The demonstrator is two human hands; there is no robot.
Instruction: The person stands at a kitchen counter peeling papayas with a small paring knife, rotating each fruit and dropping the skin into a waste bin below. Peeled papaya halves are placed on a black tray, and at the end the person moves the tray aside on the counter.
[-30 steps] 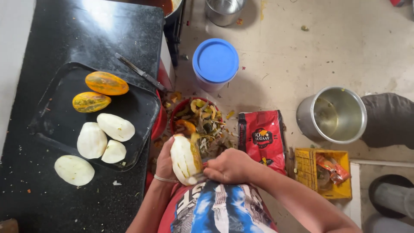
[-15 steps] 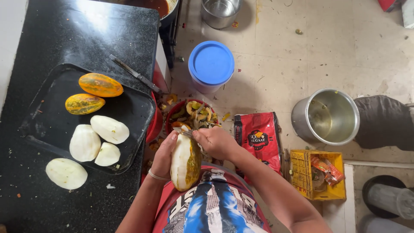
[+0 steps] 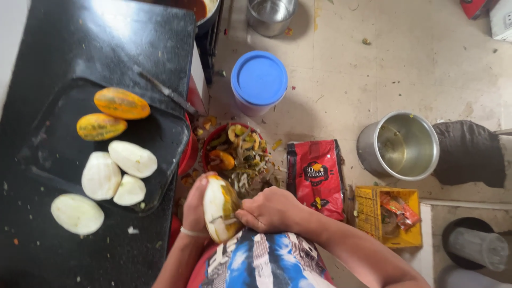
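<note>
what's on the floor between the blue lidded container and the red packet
In the head view, a red bowl of vegetable peels lies roughly between the blue-lidded container and the red packet.

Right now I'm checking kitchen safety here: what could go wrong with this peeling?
The right hand works a peeler toward the left hand gripping the half-peeled fruit, so a slip could nick the fingers. Peels could miss the red bowl of scraps, as some already lie on the floor. The knife lies near the counter edge and might get knocked off.
</note>
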